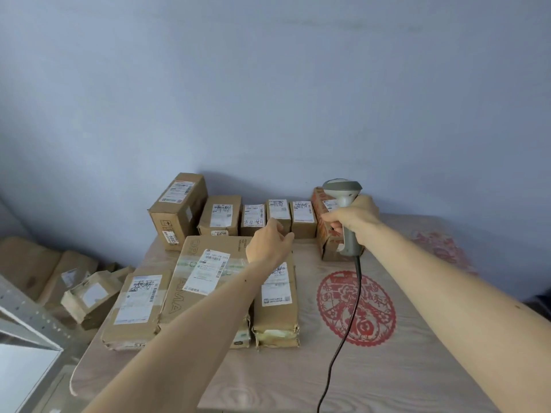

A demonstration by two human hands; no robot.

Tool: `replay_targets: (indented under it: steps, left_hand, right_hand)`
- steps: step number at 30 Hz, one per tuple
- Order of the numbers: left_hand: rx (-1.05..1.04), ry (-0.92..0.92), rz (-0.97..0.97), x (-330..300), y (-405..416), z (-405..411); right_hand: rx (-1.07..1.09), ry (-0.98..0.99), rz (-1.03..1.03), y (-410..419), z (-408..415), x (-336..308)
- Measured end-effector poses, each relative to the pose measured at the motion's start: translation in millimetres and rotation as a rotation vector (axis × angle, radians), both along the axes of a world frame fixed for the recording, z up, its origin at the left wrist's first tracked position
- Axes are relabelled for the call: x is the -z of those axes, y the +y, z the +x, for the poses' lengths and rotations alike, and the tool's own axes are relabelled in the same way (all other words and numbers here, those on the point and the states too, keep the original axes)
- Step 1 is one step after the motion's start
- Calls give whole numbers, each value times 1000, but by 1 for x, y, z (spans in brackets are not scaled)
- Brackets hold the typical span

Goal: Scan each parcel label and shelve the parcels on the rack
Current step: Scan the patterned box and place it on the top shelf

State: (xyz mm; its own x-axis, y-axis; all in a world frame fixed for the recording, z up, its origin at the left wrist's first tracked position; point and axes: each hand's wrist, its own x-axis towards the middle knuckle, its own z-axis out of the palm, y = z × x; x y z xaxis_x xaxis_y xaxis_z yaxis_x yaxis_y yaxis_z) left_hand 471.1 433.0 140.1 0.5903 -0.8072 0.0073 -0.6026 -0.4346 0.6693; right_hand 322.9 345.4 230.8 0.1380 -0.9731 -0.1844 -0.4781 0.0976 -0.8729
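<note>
Table crowded with parcels; right hand grips scanner, left hand loosely curled.

— On the table?
— Cardboard parcels in a row along the far edge, flatter ones nearer the left edge. Red paper-cut mid-table.
— Hands?
— Right hand gripping a corded scanner over the far row. Left hand hovering above the parcels, fingers loosely curled, holding nothing.
</note>
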Motion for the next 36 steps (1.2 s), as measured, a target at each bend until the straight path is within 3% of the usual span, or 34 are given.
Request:
replay_targets:
  steps: [15, 24, 30, 36]
  left_hand:
    - [-10, -5, 125, 42, -114, 14]
    - [129, -34, 221, 88, -214, 49]
    - [224, 31, 286, 124, -261, 51]
    - [168, 205, 230, 147, -285, 28]
  right_hand:
    - [-35, 114, 63, -127, 8, 58]
    - [-12, 93, 123, -201, 36, 116]
    - [-46, 125, 163, -236, 35, 159]
    - [13, 210, 114, -262, 17, 194]
